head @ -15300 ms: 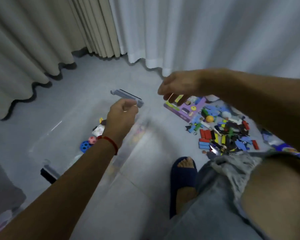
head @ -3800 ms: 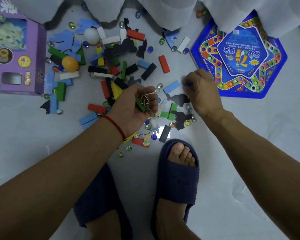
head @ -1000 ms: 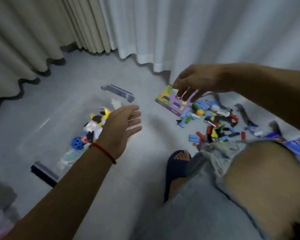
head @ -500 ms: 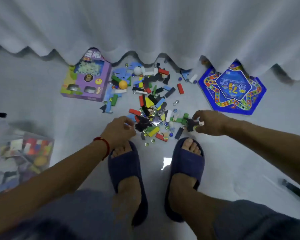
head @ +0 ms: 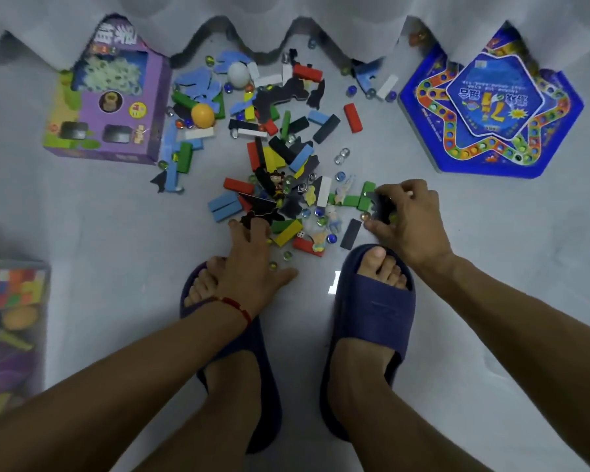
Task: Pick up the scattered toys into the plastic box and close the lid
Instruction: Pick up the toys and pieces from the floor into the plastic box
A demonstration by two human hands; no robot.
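Scattered toys point(head: 280, 158) lie in a heap on the grey floor: coloured wooden blocks, blue and black foam shapes, glass marbles, an orange ball point(head: 202, 114) and a white ball point(head: 238, 74). My left hand point(head: 252, 260) rests at the heap's near edge, fingers spread, fingertips on a black foam shape point(head: 261, 212). My right hand point(head: 406, 219) is at the heap's right edge, fingers curled around another black foam piece point(head: 379, 206) among marbles. The clear plastic box point(head: 31, 267) shows at the left edge, holding coloured toys. Its lid is out of view.
A purple toy carton point(head: 109, 103) lies at the back left and a blue star-shaped game board point(head: 491, 107) at the back right, both against the white curtain point(head: 321, 15). My feet in dark blue slippers point(head: 372, 308) stand just below the heap.
A second ago both hands hung near the box, the left one open. The view has since swung to the heap and both hands have dropped onto its near edge, the right curling on pieces.
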